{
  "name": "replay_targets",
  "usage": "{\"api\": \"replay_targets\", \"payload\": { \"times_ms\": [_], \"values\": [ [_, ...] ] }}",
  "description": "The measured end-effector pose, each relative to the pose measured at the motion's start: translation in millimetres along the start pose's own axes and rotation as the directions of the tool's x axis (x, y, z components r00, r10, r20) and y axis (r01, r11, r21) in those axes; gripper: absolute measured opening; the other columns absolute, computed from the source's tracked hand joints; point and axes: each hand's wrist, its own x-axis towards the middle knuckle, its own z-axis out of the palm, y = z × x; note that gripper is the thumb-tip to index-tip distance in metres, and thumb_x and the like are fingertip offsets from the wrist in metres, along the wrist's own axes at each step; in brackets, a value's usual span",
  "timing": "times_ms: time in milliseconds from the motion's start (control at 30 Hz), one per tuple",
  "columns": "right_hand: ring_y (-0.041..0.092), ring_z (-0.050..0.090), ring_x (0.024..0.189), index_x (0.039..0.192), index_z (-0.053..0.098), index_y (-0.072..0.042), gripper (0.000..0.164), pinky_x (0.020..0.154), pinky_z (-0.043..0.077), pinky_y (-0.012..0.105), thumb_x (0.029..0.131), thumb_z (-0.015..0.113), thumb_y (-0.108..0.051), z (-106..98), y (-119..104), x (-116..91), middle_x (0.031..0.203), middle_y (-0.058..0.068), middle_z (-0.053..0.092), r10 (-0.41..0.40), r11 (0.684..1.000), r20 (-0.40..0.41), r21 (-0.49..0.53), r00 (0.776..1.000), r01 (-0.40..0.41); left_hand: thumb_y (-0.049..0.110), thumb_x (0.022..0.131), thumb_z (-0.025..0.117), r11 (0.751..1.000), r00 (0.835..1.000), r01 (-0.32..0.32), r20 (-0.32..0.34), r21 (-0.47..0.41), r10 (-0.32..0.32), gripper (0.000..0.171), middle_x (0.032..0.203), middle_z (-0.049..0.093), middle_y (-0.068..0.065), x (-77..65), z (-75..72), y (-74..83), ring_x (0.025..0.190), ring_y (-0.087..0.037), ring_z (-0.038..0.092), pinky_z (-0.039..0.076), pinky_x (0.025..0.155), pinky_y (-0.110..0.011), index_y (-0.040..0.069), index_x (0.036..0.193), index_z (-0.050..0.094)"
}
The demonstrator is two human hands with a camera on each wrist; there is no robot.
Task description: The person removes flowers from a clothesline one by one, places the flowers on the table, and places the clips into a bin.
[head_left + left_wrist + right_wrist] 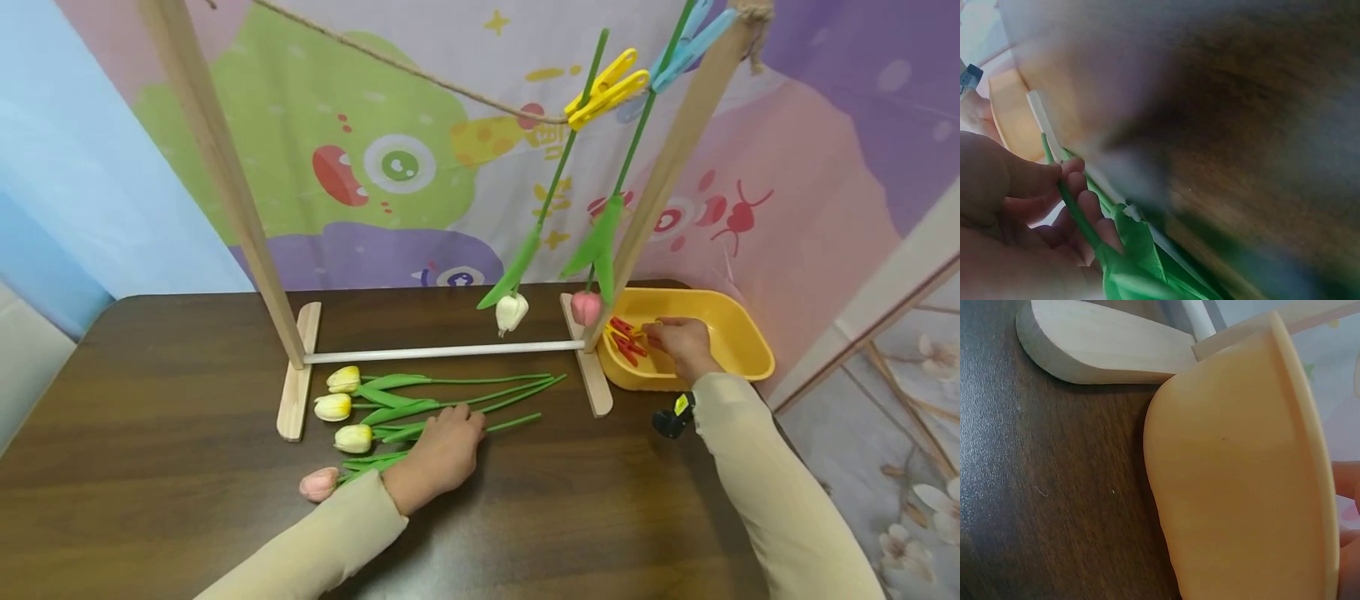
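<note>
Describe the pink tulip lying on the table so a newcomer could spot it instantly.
Find the wooden frame on the dark table. In front, tulips lie side by side, heads leftward. The pink tulip is nearest the viewer; its neighbours are yellow and white.

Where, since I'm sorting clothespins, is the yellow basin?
In the head view, the yellow basin sits on the table at right, beside the rack's right foot.
</note>
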Motion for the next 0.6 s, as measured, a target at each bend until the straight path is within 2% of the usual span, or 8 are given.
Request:
{"api": "replay_targets", "payload": {
  "times_ms": [67,200,300,400,467,600],
  "values": [
    [0.018,0.062,0.098,0.140,0.038,0.003,0.054,0.100,0.043,0.034,0.093,0.056,-0.017,-0.2,0.5,0.5,0.139,0.020,0.044,-0.002,1.000,0.003,-0.020,1.000,0.002,0.013,0.095,0.051,1.000,1.000,0.005,0.011,0.008,-0.005,0.010,0.085,0.052,-0.010,0.9,0.0,0.2,0.079,-0.027,0.051,0.040,0.064,-0.040,0.006,0.096,0.059],
    [0.030,0.056,0.113,0.138,0.038,0.007,0.055,0.102,0.041,0.037,0.093,0.055,-0.019,-0.2,-0.2,-1.9,0.139,0.023,0.042,-0.025,0.995,0.043,-0.097,0.999,0.029,0.013,0.095,0.052,1.000,1.000,0.017,0.013,0.026,-0.018,0.010,0.086,0.052,-0.010,1.7,-0.3,0.5,0.082,-0.028,0.052,0.041,0.067,-0.042,0.006,0.096,0.059],
    [0.034,0.053,0.117,0.135,0.040,0.008,0.055,0.102,0.042,0.039,0.092,0.056,-0.021,-0.5,-0.7,-4.9,0.137,0.025,0.041,-0.044,0.979,0.064,-0.197,0.997,0.056,0.013,0.094,0.053,0.999,1.000,0.018,0.008,0.030,-0.018,0.009,0.085,0.052,-0.010,1.8,0.2,0.6,0.082,-0.029,0.052,0.041,0.067,-0.042,0.007,0.094,0.059],
    [0.033,0.056,0.110,0.131,0.044,0.009,0.054,0.097,0.046,0.038,0.091,0.058,-0.023,-0.8,-1.2,-7.1,0.131,0.025,0.046,-0.067,0.951,0.059,-0.299,0.996,0.081,0.013,0.093,0.054,0.999,1.000,0.012,0.009,0.035,-0.012,0.008,0.085,0.052,-0.010,2.3,0.7,0.7,0.082,-0.028,0.052,0.041,0.066,-0.041,0.007,0.092,0.059],
    [0.030,0.058,0.100,0.129,0.047,0.010,0.054,0.088,0.049,0.034,0.089,0.060,-0.024,-1.0,-1.6,-8.2,0.124,0.025,0.051,-0.089,0.927,0.050,-0.362,0.995,0.101,0.013,0.093,0.055,0.999,1.000,0.007,0.014,0.047,-0.008,0.006,0.085,0.052,-0.009,2.7,0.7,0.9,0.082,-0.028,0.053,0.041,0.066,-0.041,0.008,0.092,0.059],
    [0.025,0.056,0.089,0.125,0.052,0.010,0.052,0.076,0.046,0.028,0.086,0.062,-0.023,-1.8,-1.9,-8.2,0.114,0.023,0.056,-0.116,0.893,0.047,-0.433,0.992,0.125,0.012,0.091,0.057,0.998,0.999,0.000,0.032,0.063,-0.002,0.005,0.088,0.052,-0.008,2.8,0.2,1.6,0.085,-0.028,0.053,0.043,0.068,-0.041,0.009,0.094,0.059]
  ]
}}
